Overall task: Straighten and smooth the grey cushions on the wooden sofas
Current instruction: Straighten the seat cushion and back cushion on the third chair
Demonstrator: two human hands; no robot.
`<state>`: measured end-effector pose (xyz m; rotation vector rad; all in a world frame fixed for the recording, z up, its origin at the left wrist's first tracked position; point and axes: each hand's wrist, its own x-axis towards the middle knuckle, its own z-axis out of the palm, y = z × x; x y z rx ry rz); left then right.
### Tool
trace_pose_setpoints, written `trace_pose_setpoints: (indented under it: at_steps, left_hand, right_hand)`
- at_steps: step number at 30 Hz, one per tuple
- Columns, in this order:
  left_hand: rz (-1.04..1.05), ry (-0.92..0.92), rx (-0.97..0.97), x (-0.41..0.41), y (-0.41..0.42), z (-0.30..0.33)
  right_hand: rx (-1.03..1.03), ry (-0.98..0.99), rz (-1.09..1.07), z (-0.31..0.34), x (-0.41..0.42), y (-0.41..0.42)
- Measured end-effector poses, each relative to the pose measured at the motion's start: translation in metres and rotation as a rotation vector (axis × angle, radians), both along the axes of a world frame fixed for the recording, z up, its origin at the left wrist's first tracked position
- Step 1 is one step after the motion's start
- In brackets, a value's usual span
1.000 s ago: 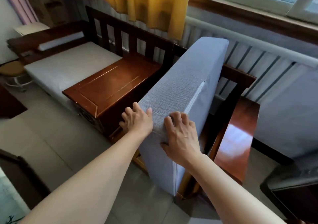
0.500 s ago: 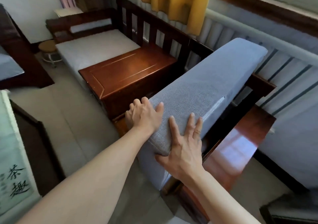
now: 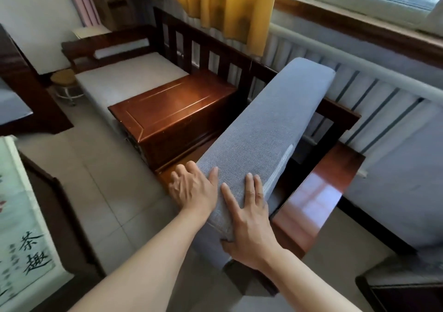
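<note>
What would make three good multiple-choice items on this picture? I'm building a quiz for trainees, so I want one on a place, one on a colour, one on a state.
1. Where does the wooden chest stand?
A. between the two seats of the sofa
B. on the windowsill
C. on the stool

2. What colour is the curtain?
A. green
B. yellow
C. black

3. How does the cushion under the hands lie?
A. flat in its seat
B. on the floor
C. tipped up on edge, slanting

Answers:
1 A, it sits between the far flat cushion and the tipped one.
2 B, it hangs yellow under the window.
3 C, its narrow side faces up, with the right hand flat on it and the left hand at its left face.
</note>
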<state>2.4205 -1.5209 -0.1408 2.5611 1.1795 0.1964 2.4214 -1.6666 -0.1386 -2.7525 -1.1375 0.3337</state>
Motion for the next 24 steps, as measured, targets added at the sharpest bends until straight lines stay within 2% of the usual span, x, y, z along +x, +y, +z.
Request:
trace_pose_setpoints:
  at_steps: [5,13,15,17,21,24]
  left_hand:
    - [0.054,0.007,-0.011,-0.024,-0.008,-0.001]
    - [0.119,-0.03,-0.047,-0.044,-0.013,-0.001]
    - [0.057,-0.052,-0.036,-0.052,-0.014,-0.003]
    - [-0.088,-0.058,-0.031,-0.065,-0.018,-0.005]
    - [-0.342,0.005,-0.135,-0.088,-0.02,-0.013]
    - [-0.345,-0.017,-0.091,-0.084,-0.017,-0.02]
  right_hand:
    - [0.057,-0.02,0.11,0.001,0.009,-0.014]
    - [0.019,-0.031,0.236,0.009,0.034,-0.01]
    - [-0.006,-0.039,0.228,0.009,0.033,-0.003]
    - [-0.029,-0.052,0.223,0.01,0.034,0.001]
    - [-0.009,-0.026,0.199,0.008,0.044,-0.002]
    - [0.079,-0.024,0.191,0.006,0.051,0.001]
